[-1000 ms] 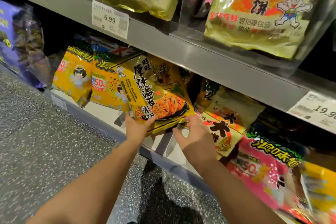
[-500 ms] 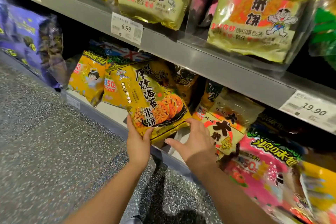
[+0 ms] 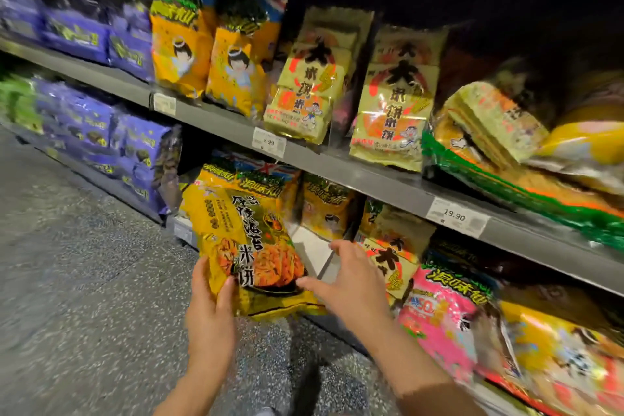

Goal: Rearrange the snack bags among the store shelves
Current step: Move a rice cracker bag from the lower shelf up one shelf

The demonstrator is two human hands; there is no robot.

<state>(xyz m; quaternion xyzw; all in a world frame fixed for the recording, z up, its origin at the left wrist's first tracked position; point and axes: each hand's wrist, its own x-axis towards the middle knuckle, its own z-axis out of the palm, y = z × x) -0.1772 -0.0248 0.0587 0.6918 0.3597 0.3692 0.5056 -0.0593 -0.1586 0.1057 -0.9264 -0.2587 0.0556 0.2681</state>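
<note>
1. The grey store shelves (image 3: 341,167) run across in front of me, an upper tier and a lower tier, over a speckled floor (image 3: 77,280)
2. Purple snack bags (image 3: 135,152) fill the far left of both tiers; a pink bag (image 3: 445,317) lies on the lower tier to my right
3. The yellow rice-cracker bag (image 3: 250,246) is in front of the lower tier, off its board, tilted with its top leaning left
4. My left hand (image 3: 209,311) grasps its lower left corner, thumb on the front
5. My right hand (image 3: 351,284) is spread open, fingertips at the bag's lower right edge; contact is blurred
6. Price tags (image 3: 269,142) read 6.99 and 19.90
</note>
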